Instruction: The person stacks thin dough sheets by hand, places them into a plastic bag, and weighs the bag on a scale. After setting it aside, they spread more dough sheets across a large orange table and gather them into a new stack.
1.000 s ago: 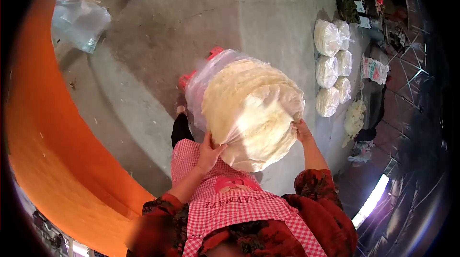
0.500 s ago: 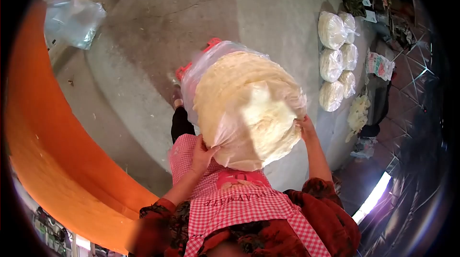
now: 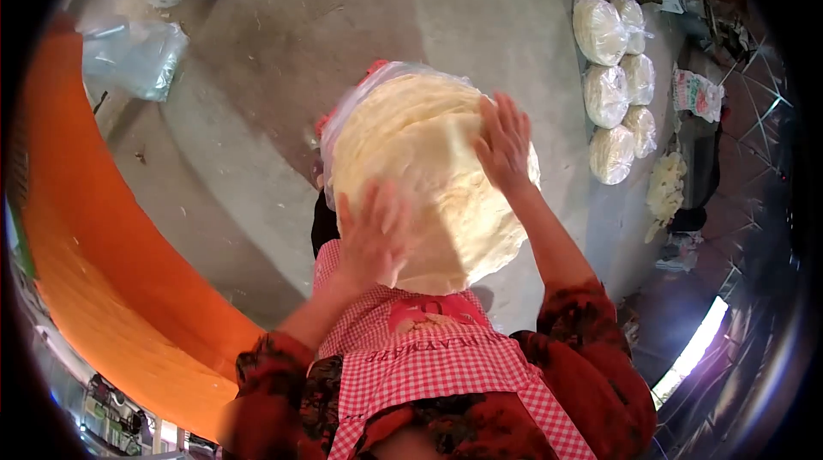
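Observation:
A large round stack of thin, pale yellow sheets (image 3: 429, 143) stands in front of me, partly sunlit. Crumpled clear plastic (image 3: 343, 121) shows around its far left edge, with bits of something red beyond it. My left hand (image 3: 375, 228), a little blurred, lies over the near left part of the stack with its fingers spread. Over the upper right part is my right hand (image 3: 504, 143), fingers apart and palm down. Neither hand grips anything. Whether the palms press on the top sheet or hover just above it is hard to tell.
Several clear bags of round pale sheets (image 3: 606, 96) stand in two rows on the concrete floor (image 3: 283, 48) at right. A large orange curved surface (image 3: 129, 271) borders the left. Clear plastic bags (image 3: 141, 61) lie at upper left. Pale scraps (image 3: 666, 186) lie far right.
Both hands have let go of the stack's near edges and moved onto or over its top, the right one farther forward. The sheet edges they held now lie flatter.

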The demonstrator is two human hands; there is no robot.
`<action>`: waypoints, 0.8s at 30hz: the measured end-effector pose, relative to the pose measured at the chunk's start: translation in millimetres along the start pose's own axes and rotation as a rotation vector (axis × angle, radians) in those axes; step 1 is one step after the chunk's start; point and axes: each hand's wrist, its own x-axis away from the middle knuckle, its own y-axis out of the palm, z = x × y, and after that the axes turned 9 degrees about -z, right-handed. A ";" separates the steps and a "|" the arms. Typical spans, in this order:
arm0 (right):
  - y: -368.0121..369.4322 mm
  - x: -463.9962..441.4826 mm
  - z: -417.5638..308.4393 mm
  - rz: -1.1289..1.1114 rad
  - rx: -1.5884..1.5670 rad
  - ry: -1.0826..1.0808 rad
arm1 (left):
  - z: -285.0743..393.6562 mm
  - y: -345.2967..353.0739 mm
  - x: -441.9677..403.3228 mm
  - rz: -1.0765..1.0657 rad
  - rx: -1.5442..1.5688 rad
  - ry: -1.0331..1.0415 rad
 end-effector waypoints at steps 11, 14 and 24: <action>62.6 -29.6 27.0 0.051 -0.395 -0.034 | -65.4 56.2 -33.1 0.222 -0.184 0.148; 55.6 -29.8 23.3 -0.021 -0.421 0.004 | -65.0 50.6 -29.4 0.197 -0.158 0.143; 32.5 -35.1 31.9 -0.260 -0.232 -0.087 | 0.0 52.6 34.6 0.085 0.186 0.310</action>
